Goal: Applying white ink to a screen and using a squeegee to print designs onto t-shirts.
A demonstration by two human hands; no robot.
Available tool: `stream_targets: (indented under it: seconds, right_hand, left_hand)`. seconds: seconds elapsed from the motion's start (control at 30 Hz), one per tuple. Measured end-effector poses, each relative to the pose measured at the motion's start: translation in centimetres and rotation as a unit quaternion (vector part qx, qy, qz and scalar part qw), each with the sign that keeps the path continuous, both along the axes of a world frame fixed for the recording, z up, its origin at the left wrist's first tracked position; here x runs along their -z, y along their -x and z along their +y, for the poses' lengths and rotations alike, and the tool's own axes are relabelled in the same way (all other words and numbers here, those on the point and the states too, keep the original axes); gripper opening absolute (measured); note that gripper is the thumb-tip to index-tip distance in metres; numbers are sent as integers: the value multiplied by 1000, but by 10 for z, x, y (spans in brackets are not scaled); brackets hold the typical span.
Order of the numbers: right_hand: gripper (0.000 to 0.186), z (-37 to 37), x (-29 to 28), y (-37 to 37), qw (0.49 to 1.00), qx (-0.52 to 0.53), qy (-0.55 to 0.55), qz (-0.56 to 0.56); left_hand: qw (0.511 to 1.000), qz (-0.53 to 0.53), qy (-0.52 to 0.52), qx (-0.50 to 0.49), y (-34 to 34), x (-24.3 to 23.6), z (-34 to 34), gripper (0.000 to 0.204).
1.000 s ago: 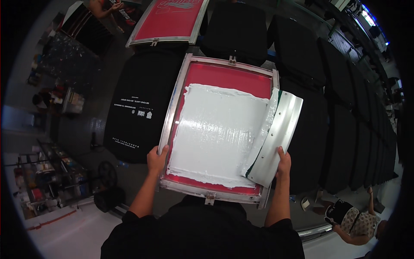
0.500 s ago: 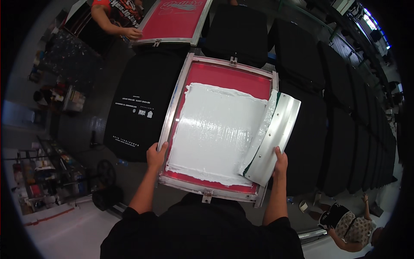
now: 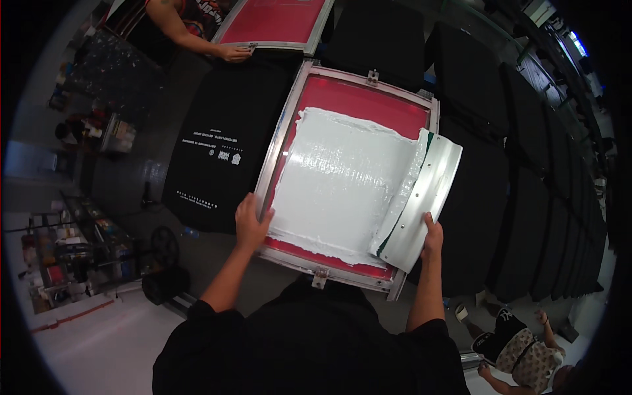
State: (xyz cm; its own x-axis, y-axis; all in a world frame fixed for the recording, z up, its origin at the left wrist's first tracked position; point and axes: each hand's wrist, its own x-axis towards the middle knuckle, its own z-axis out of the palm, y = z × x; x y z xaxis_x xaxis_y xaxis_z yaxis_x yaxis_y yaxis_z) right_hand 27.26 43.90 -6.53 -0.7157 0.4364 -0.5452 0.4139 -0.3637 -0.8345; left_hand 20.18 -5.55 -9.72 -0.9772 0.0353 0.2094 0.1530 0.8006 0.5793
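Right in front of you, a metal-framed red screen (image 3: pixel 363 93) slants away, its right side overlapped by a metal-backed squeegee (image 3: pixel 426 191). Your left hand (image 3: pixel 252 222) meets the left rail (image 3: pixel 283 131) with fingers partly spread and thumb inward; whether it grips cannot be told. Your right hand (image 3: pixel 432 238) is closed on the squeegee's outer edge, thumb on top. Should that edge hold slip, the squeegee could tip and smear thick white ink (image 3: pixel 342 181) over the frame. Ink lies near your left thumb, which could pick it up; the widest bare red strip is at the far end. Just left, black printed fabric (image 3: pixel 227 112) could catch drips; dark boards (image 3: pixel 477 217) crowd your right. Farthest, another person's hand (image 3: pixel 235 52) at a second screen (image 3: pixel 280 23) narrows your room.
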Motion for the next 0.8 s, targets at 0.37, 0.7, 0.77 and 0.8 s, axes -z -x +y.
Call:
stream_targets:
  seconds: [0.37, 0.7, 0.77, 0.8]
  right_hand:
    - [39, -44, -76, 149, 879, -357, -313, -47]
    - [34, -94, -25, 210, 530, -462, -699, 132]
    - [38, -96, -16, 183, 539, -490, -673, 127]
    - [39, -94, -17, 173, 537, -473, -680, 159]
  left_hand:
    - [878, -368, -287, 109, -187, 19, 72, 32]
    - [810, -460, -364, -7, -191, 9, 85, 20]
    - [783, -480, -394, -38, -194, 12, 86, 19]
    - [793, -469, -387, -31, -195, 15, 85, 20]
